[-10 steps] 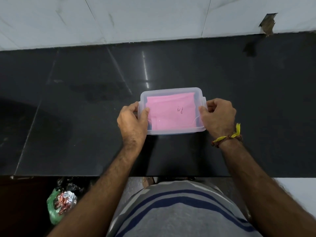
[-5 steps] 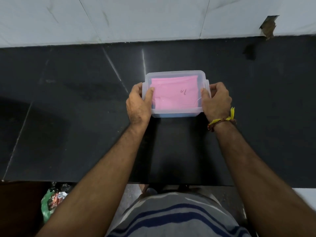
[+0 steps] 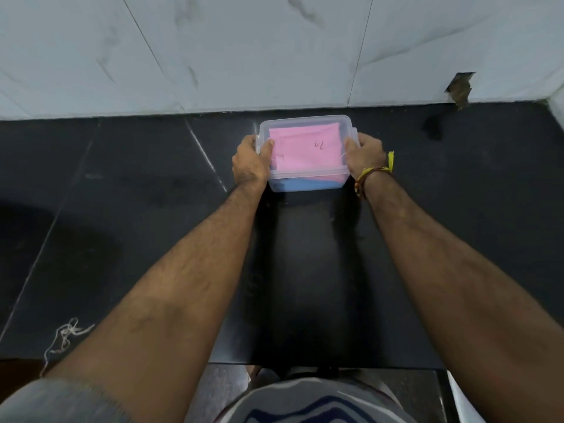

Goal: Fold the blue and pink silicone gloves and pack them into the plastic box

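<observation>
A clear plastic box stands on the black counter, close to the white tiled wall. A folded pink glove lies on top inside it, with a small dark mark on it. Beneath it a blue glove shows through the box's front wall. My left hand grips the box's left end, thumb over the rim. My right hand grips the right end the same way; a yellow and red thread is tied round that wrist.
The black stone counter stretches left and right of the box. A loose white thread lies near its front left edge. A chipped hole marks the wall tile at the back right.
Both hands have pushed the box away from me, from the middle of the counter to near the back wall. The grip on its two ends is unchanged.
</observation>
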